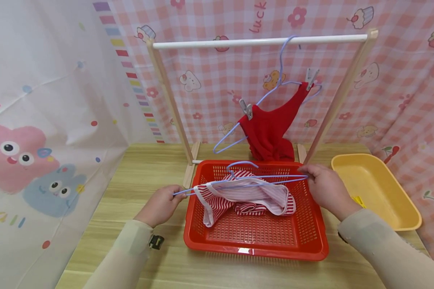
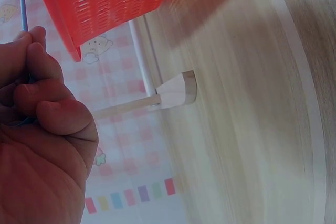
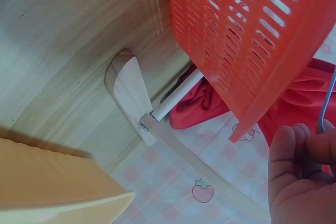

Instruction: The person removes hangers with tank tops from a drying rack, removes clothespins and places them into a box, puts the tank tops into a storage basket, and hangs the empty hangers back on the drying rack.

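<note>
Both hands hold a light blue clothes hanger level over a red plastic basket. My left hand grips its left end; in the left wrist view, curled fingers close around the blue wire. At the other end, my right hand pinches the hanger's corner by the basket's right rim. A red-and-white striped sleeveless top with white trim hangs from the hanger's left part by its straps. The rest of the top spreads across the basket, partly bunched. The hanger's hook points away from me.
Behind the basket stands a wooden rack with a white rod. From it hangs another blue hanger with a red garment held by grey clothespins. A yellow tray with a yellow clothespin sits at right.
</note>
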Motion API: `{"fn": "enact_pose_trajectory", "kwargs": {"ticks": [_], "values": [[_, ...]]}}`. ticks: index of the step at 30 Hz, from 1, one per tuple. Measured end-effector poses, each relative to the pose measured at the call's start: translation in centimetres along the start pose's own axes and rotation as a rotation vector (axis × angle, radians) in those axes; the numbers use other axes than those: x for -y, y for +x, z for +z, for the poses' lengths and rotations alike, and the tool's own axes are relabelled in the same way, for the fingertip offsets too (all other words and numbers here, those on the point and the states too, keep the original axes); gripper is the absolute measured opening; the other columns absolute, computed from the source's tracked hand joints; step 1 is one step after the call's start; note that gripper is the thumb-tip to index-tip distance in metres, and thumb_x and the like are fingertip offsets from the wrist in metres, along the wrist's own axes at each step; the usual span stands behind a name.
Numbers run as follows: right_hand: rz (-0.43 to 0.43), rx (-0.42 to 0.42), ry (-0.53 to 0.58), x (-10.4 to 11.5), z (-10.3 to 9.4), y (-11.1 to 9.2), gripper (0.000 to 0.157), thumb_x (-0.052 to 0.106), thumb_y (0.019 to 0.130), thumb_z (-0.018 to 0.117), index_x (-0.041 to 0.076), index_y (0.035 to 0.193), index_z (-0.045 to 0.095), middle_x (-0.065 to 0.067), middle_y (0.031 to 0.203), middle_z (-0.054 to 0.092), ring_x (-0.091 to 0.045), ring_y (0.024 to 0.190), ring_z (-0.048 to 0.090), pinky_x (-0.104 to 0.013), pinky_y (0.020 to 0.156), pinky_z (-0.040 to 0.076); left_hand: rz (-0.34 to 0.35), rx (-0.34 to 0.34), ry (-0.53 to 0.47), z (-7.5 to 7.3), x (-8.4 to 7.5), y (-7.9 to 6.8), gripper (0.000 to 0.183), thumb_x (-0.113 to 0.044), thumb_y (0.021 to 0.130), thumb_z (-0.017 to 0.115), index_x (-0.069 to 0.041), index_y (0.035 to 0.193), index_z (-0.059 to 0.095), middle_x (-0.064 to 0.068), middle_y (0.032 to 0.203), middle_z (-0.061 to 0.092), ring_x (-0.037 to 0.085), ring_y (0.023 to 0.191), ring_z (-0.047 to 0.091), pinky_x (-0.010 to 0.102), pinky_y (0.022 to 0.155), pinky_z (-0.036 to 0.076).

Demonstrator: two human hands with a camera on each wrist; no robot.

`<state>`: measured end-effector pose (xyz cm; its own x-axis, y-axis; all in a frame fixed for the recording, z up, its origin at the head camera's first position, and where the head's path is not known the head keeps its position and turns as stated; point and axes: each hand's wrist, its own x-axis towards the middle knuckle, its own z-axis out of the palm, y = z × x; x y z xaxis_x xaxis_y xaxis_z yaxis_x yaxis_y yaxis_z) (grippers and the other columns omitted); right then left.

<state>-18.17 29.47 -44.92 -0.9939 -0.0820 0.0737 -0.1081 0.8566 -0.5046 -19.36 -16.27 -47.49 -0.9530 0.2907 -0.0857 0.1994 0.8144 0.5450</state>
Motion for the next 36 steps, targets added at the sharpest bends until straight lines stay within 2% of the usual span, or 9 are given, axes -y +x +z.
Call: {"fn": "enact_pose_trajectory", "kwargs": {"ticks": [6,11,15,24,29,36], "values": [[0.005,0.005,0.01,0.3,0.1,-0.1,0.031,-0.001,0.099,0.052,0.001,0.122,0.073,-0.026,0.125,0.069,-0.047,0.117,0.063,-0.065,0.104,0.05,-0.006,0.002,-0.007,0.3,-0.1,0.1,0.013,-0.02,0.106,0.063,-0.011,0.101,0.072,0.005,0.089,0.067,0.018,0.079,0.055,0.034,0.074,0.049],[-0.014,-0.017,0.025,0.5,0.2,-0.3,0.033,-0.002,0.097,0.051,0.003,0.121,0.074,-0.024,0.123,0.07,-0.046,0.114,0.064,-0.065,0.103,0.051,-0.014,0.009,-0.011,0.5,-0.2,0.2,0.014,-0.02,0.106,0.062,-0.011,0.099,0.07,0.001,0.083,0.06,0.018,0.076,0.053,0.033,0.071,0.046],[-0.041,-0.041,0.046,0.5,0.3,-0.5,0.036,-0.002,0.095,0.05,0.003,0.121,0.074,-0.023,0.122,0.071,-0.045,0.114,0.065,-0.065,0.101,0.051,-0.009,0.001,-0.006,0.6,-0.3,0.2,0.014,-0.02,0.106,0.063,-0.01,0.104,0.072,0.0,0.087,0.064,0.017,0.08,0.056,0.034,0.074,0.049],[-0.09,-0.091,0.053,0.6,0.5,-0.8,0.028,0.004,0.096,0.061,0.002,0.12,0.074,-0.022,0.12,0.073,-0.043,0.111,0.064,-0.063,0.098,0.052,-0.016,0.0,-0.016,0.8,-0.4,0.2,0.014,-0.021,0.106,0.063,-0.011,0.103,0.072,0.003,0.091,0.068,0.018,0.082,0.057,0.035,0.077,0.051],[-0.111,-0.108,0.045,1.0,0.6,-0.9,0.028,0.009,0.097,0.066,0.003,0.123,0.074,-0.024,0.124,0.072,-0.045,0.116,0.062,-0.065,0.102,0.05,-0.009,-0.005,-0.021,0.8,-0.6,0.1,0.013,-0.02,0.106,0.064,-0.011,0.101,0.072,0.0,0.084,0.062,0.017,0.077,0.054,0.033,0.072,0.048],[-0.189,-0.127,0.052,2.1,1.0,-0.9,0.033,0.015,0.096,0.074,0.007,0.128,0.072,-0.02,0.124,0.074,-0.039,0.113,0.063,-0.061,0.098,0.052,0.026,-0.007,-0.004,0.8,-1.1,0.0,0.016,-0.019,0.105,0.063,-0.01,0.093,0.069,-0.001,0.075,0.055,0.016,0.068,0.048,0.031,0.065,0.043]]}}
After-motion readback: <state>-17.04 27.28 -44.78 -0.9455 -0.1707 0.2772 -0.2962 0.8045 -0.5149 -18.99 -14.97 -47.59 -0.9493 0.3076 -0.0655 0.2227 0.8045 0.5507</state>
